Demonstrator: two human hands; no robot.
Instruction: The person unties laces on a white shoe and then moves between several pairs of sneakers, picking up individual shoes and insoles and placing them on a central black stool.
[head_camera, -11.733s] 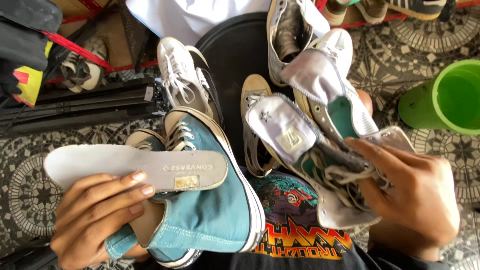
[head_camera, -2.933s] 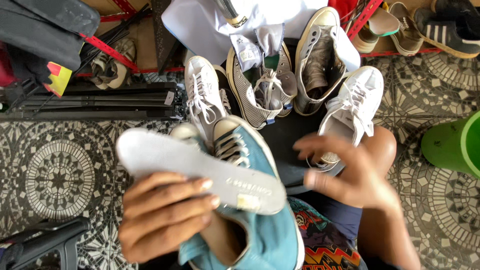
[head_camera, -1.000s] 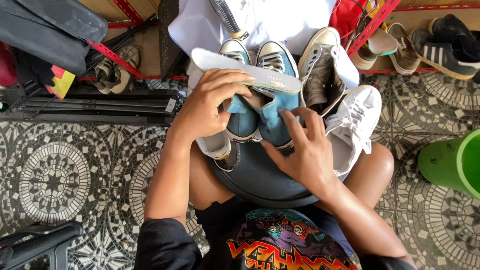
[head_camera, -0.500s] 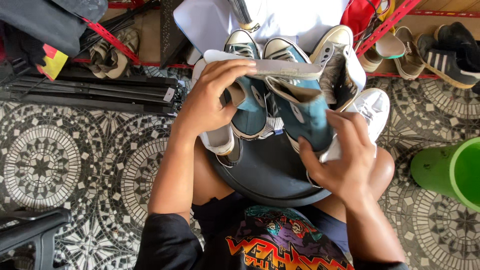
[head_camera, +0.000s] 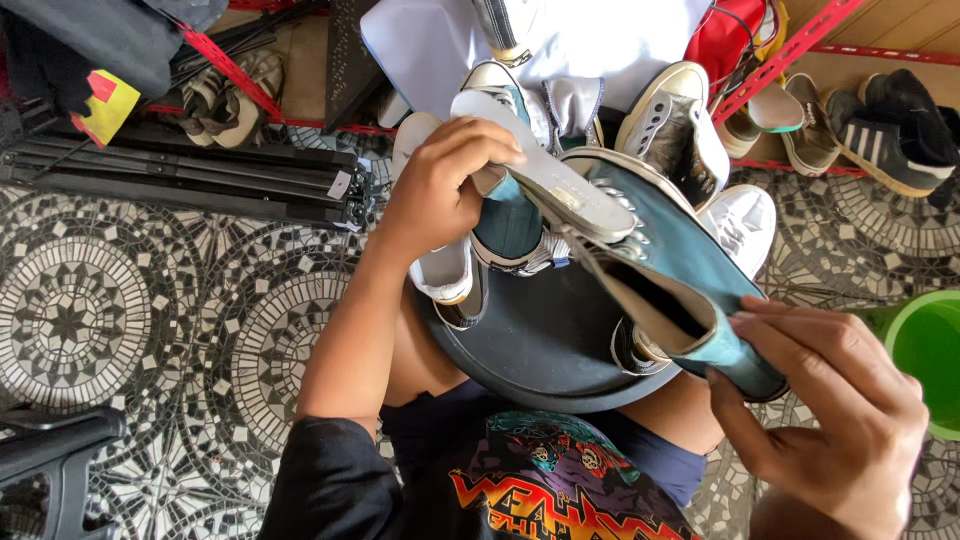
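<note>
Left hand (head_camera: 440, 190) is gripping a white insole (head_camera: 545, 180) near its end, fingers curled over the top edge, above a blue sneaker (head_camera: 508, 215) standing on the dark round tray (head_camera: 540, 345). The insole is angling down-right, its tip lying on the laces of a second blue high-top (head_camera: 670, 275). Right hand (head_camera: 830, 400) is pinching that high-top at the heel, holding it tilted over the tray. Green bucket (head_camera: 925, 350) is sitting at far right.

Your left hand (head_camera: 440, 190) holds the insole (head_camera: 540, 165) above the tray (head_camera: 540, 345) on your lap; your right hand (head_camera: 830, 400) holds a sneaker (head_camera: 680, 270) right of it, bucket (head_camera: 925, 350) farther right.
</note>
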